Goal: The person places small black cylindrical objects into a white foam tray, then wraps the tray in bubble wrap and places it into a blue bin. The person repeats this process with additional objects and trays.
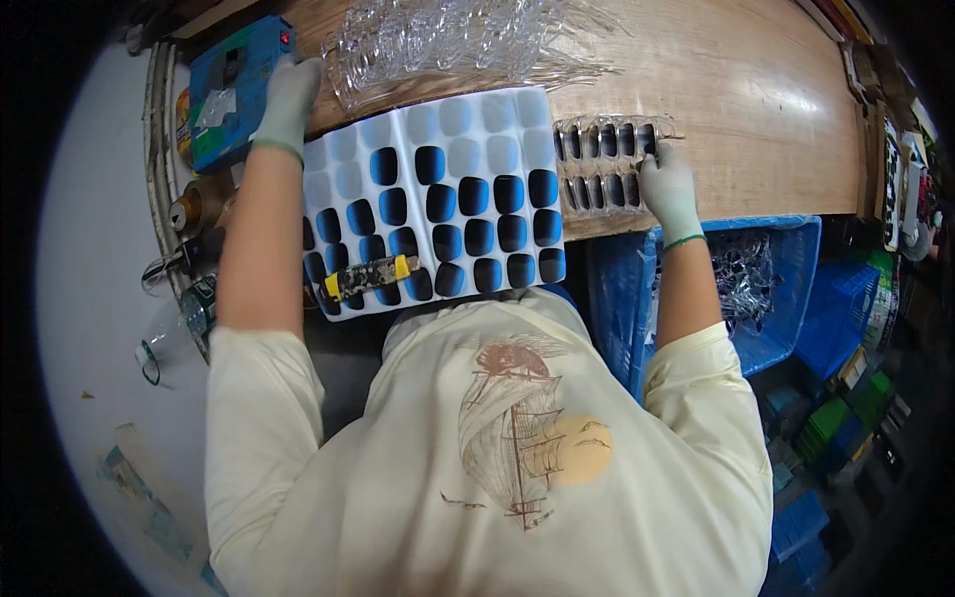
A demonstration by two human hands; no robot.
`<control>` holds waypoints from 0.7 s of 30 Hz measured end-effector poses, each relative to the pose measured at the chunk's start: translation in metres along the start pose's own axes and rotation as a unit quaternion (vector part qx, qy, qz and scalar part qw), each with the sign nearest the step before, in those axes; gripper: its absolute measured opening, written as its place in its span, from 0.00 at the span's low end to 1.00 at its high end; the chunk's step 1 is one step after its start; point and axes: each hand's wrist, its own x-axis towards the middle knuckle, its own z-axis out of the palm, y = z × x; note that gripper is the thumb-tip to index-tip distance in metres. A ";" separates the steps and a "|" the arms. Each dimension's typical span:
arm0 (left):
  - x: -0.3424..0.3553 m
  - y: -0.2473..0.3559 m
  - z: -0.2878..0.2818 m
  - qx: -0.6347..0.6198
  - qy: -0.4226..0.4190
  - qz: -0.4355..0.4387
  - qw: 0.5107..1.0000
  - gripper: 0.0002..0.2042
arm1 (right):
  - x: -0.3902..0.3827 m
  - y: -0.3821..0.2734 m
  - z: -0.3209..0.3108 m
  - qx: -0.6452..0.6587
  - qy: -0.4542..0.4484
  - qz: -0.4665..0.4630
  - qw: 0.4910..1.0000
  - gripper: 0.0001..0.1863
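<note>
Both hands wear pale gloves. My left hand [289, 98] is curled at the right side of a blue box-shaped device [231, 98], close to its red switch; what its fingers hold is hidden. My right hand [668, 189] has its fingers closed at the right end of two rows of dark-lensed sunglasses [609, 139], touching the end pair. Between my arms lies a white tray [430, 289] with many dark, blue-shaded lenses [477, 196] in rows; its far slots show only faint grey-blue shapes. A yellow-ended, dark patterned handheld tool [373, 278] rests across the near lenses.
Clear plastic frames [448, 40] are heaped on the wooden table [736, 109] beyond the tray. A blue crate [796, 239] with shiny eyewear parts stands under my right forearm. At the left are a can [185, 212] and a clear bottle [164, 341].
</note>
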 end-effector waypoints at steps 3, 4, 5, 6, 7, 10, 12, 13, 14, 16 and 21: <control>0.024 -0.008 0.032 -0.160 -0.167 -0.232 0.945 0.16 | -0.011 -0.014 -0.007 -0.011 -0.005 0.056 0.998 0.21; 0.011 0.004 0.036 -0.193 -0.149 -0.232 0.942 0.09 | -0.018 -0.020 -0.014 -0.014 0.000 0.079 0.997 0.21; 0.013 0.002 0.034 -0.188 -0.154 -0.229 0.943 0.09 | -0.026 -0.025 -0.018 -0.016 0.090 0.009 0.996 0.19; 0.019 -0.002 0.030 -0.182 -0.157 -0.227 0.944 0.08 | -0.033 -0.038 -0.021 0.013 0.129 -0.053 0.990 0.19; 0.022 -0.009 0.025 -0.176 -0.159 -0.225 0.945 0.08 | -0.039 -0.054 -0.023 0.043 0.167 -0.115 0.978 0.18; 0.026 0.000 0.000 -0.310 -0.103 -0.164 0.931 0.07 | -0.067 -0.142 -0.002 0.105 0.046 -0.276 0.954 0.14; 0.016 0.014 -0.016 -0.376 -0.009 -0.178 0.909 0.07 | -0.085 -0.204 0.023 0.022 -0.029 -0.343 0.939 0.14; 0.001 0.025 -0.025 -0.396 0.007 -0.145 0.907 0.07 | -0.089 -0.222 0.028 -0.024 -0.050 -0.339 0.939 0.14; -0.017 0.037 -0.036 -0.413 0.023 -0.108 0.904 0.07 | -0.089 -0.233 0.033 -0.048 -0.055 -0.320 0.945 0.15; -0.075 0.064 -0.054 -0.408 0.096 0.007 0.908 0.11 | -0.089 -0.243 0.042 -0.099 -0.070 -0.284 0.951 0.16; -0.198 0.082 -0.079 -0.176 0.128 0.094 0.972 0.16 | -0.085 -0.230 0.046 0.018 -0.081 -0.310 0.947 0.15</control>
